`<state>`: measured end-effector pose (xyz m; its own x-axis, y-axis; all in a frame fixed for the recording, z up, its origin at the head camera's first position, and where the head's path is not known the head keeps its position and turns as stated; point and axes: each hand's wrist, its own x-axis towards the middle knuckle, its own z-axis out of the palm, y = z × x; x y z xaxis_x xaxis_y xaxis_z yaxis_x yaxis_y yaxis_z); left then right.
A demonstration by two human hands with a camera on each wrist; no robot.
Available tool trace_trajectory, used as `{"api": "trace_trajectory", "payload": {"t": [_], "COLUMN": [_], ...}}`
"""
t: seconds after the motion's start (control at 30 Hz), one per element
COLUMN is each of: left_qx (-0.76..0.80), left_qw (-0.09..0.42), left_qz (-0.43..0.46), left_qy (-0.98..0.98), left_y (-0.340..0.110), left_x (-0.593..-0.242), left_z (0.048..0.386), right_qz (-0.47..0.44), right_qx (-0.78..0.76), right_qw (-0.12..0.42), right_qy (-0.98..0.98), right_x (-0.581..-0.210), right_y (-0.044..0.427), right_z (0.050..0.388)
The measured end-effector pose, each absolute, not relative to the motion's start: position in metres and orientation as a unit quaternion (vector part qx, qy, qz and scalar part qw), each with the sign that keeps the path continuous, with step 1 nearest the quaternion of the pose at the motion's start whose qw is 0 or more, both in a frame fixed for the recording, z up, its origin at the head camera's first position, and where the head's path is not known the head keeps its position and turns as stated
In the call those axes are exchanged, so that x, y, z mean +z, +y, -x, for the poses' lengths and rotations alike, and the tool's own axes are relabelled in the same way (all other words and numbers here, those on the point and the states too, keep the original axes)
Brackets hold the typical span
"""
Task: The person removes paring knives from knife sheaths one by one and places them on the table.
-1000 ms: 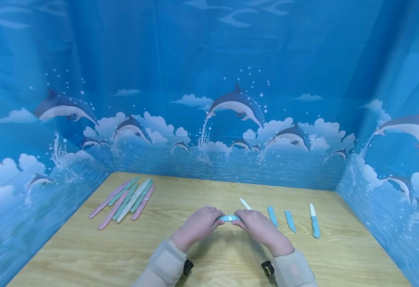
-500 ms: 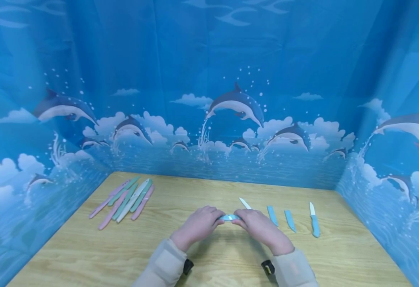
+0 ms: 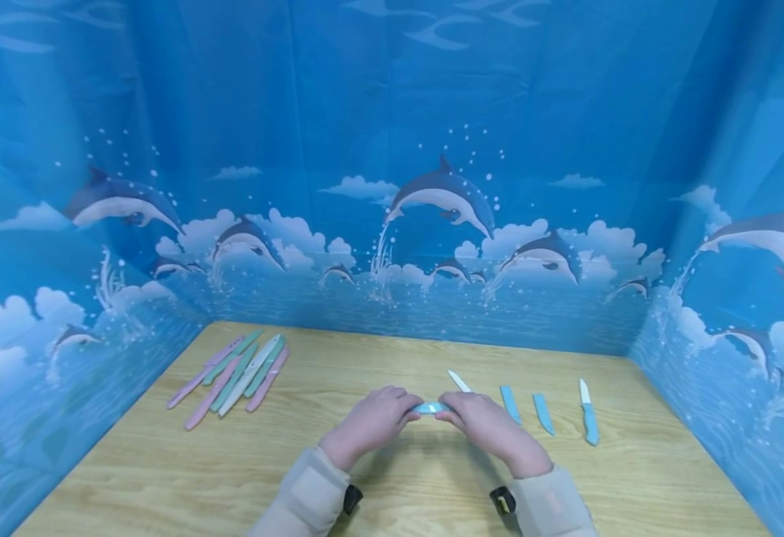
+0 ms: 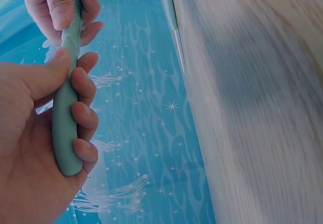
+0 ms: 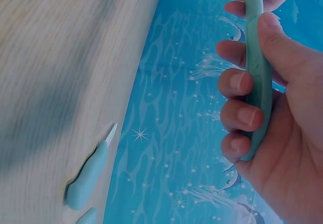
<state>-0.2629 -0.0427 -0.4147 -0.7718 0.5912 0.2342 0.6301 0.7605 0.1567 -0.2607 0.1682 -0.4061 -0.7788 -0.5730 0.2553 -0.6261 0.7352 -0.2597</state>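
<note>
Left hand [image 3: 370, 419] is curling round the handle [image 4: 64, 128], right hand [image 3: 487, 424] round the sheath [image 5: 258, 67], of one blue knife [image 3: 430, 409]; sudden tugging could be jerking them apart, cutting fingers [image 5: 236, 81].

Blue dolphin backdrop [image 3: 338, 97] left, right and far of wood-grain table [image 3: 365, 362]. Pink/green/pale pile [image 3: 251, 375] far left, probably knives.

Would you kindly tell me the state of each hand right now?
Left hand: closed, holding one end of the blue-green sheathed knife.
Right hand: closed, holding the other end of the blue-green sheathed knife.
</note>
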Motion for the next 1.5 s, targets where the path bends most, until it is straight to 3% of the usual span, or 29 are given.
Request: {"api": "trace_trajectory", "payload": {"t": [0.37, 0.73, 1.5], "left_qx": [-0.121, -0.121, -0.118], "left_qw": [0.097, 0.094, 0.091], "left_qz": [0.339, 0.337, 0.343], "left_qy": [-0.928, -0.929, -0.927], "left_y": [-0.0427, -0.0438, -0.0458], "left_x": [-0.4144, -0.4141, -0.4141], "left_z": [0.2638, 0.2629, 0.2643], "right_qz": [-0.342, -0.323, -0.335], "right_qx": [0.171, 0.174, 0.182], "right_qw": [0.097, 0.060, 0.061], "right_qy": [-0.919, -0.928, -0.923], "right_x": [-0.4064, -0.4021, -0.4024], "right_y": [0.1719, 0.1706, 0.1749], "right_z": [0.2621, 0.2623, 0.2623]}}
